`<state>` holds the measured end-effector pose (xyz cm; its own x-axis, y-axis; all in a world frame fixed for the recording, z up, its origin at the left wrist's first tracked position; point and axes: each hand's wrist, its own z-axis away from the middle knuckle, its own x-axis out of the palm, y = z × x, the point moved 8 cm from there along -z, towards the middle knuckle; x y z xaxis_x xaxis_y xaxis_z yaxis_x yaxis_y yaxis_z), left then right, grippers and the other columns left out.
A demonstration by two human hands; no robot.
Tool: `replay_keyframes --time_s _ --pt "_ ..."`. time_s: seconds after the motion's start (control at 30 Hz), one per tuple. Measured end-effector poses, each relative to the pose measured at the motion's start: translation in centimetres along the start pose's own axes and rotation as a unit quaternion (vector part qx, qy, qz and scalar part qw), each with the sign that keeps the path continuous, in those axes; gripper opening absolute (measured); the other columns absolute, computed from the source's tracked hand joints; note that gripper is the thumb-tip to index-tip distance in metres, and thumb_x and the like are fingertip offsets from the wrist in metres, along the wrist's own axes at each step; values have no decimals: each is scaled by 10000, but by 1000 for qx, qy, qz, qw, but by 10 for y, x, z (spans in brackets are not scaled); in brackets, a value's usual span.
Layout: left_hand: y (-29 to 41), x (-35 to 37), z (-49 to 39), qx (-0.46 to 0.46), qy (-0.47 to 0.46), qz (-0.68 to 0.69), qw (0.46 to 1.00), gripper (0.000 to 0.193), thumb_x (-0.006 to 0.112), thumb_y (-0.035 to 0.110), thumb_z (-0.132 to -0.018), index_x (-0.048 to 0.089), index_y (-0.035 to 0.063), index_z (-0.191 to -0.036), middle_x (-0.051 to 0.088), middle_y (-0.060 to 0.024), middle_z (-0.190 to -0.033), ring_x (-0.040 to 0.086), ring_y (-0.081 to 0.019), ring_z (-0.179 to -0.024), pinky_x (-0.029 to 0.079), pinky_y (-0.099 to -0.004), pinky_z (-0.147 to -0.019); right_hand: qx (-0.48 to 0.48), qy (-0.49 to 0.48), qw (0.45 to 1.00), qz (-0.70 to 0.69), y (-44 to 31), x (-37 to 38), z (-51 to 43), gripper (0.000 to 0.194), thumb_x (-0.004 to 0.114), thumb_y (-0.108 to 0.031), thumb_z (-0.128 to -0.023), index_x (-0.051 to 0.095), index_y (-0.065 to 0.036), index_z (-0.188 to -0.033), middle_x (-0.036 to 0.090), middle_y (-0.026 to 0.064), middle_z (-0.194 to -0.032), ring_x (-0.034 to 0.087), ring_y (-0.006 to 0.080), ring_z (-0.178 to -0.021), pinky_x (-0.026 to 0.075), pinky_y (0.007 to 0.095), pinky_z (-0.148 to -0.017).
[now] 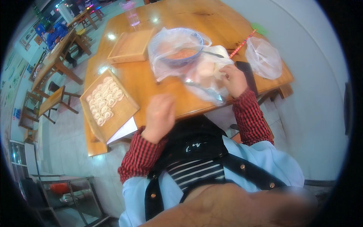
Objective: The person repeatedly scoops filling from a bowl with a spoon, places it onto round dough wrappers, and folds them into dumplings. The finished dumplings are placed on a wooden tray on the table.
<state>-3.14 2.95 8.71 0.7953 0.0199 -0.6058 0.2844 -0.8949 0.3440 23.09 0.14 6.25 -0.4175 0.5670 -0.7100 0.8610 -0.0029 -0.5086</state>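
Observation:
My left hand [160, 115] is raised over the table's front edge, fingers curled and blurred; whether it holds anything is hidden. My right hand [234, 81] is at a pale stack of dough wrappers [206, 69], its fingertips pinching the stack's right edge. The wrappers lie on a clear plastic bag [204, 88]. Behind them stands a blue-and-white bowl [181, 60] of reddish filling [184, 53], partly covered by thin plastic, with a metal utensil [212, 54] across its rim. To the left, a wooden tray [122, 120] holds rows of folded dumplings [105, 98].
A second wooden tray [129, 46] sits farther back, near a clear plastic cup [132, 17]. On the right are a dark phone-like object [247, 76], a crumpled plastic bag [263, 58] and a red patterned stick [242, 44]. A person in blue [56, 34] sits at another table.

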Motion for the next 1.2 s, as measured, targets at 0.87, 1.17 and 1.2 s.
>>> replay_keyframes --time_s 0.87,1.17,1.2 --pt "-28 148 -62 -81 -99 217 968 119 561 57 -779 635 20 -865 624 -154 -814 609 -292 -746 483 -346 -663 -242 -9 950 199 -33 9 -20 25 589 -98 -643 594 -77 -656 535 39 -872 503 236 -816 452 324 -669" --pt "-28 145 -64 -76 -103 211 969 108 561 67 -770 625 24 -846 617 -149 -819 594 -312 -770 470 -368 -684 -224 -60 944 234 -34 16 -27 22 581 -91 -643 587 -71 -647 523 47 -865 497 234 -834 448 321 -677" --pt "-29 146 -64 -78 -108 207 969 106 561 68 -769 624 24 -843 617 -149 -818 592 -313 -773 469 -371 -686 -231 -65 941 237 -35 17 -27 22 578 -91 -643 586 -71 -642 524 50 -870 495 234 -834 447 321 -679"
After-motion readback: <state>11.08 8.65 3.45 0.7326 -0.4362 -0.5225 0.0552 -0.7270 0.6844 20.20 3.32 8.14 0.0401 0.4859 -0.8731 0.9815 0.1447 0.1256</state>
